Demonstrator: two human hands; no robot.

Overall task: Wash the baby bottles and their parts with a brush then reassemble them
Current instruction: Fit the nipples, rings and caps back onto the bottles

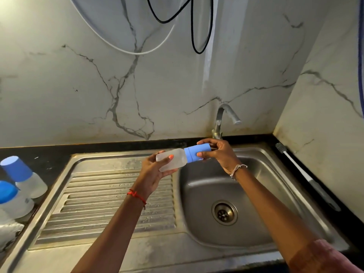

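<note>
Blue plastic catches the eye first: a blue cap (pixel 197 152) sits on the end of a frosted, see-through baby bottle (pixel 178 154), which is held lying sideways in the air over the line where the ribbed draining board (pixel 110 203) meets the steel sink bowl (pixel 197 194). The capped end points right, towards the tap (pixel 222 121), which stands behind the bowl against the veined marble wall (pixel 78 95).

The left hand (pixel 151 174) grips the bottle's body. Its fingers curl round from behind and underneath, and its thumb, with an orange nail, presses on the near side. A red thread (pixel 136 196) is tied round that wrist. The right hand (pixel 220 154) pinches the cap, thumb on the near side and fingertips over the top and far end. I cannot tell whether the cap is seated fully. A beaded bracelet (pixel 237 170) hangs on that wrist.

Below the right forearm, the round drain (pixel 224 212) shows in the bottom of the bowl. On the black counter (pixel 45 156) at the far left stand two more bottles. The farther bottle (pixel 25 178) wears a tall blue cap, and the nearer bottle (pixel 13 201) touches it and has a rounder blue top. Well apart from them, on the counter strip to the right of the sink, a long brush (pixel 307 176) lies along the wall, bristle end farthest from me. Black and white cables (pixel 194 36) loop down the wall above the tap.
</note>
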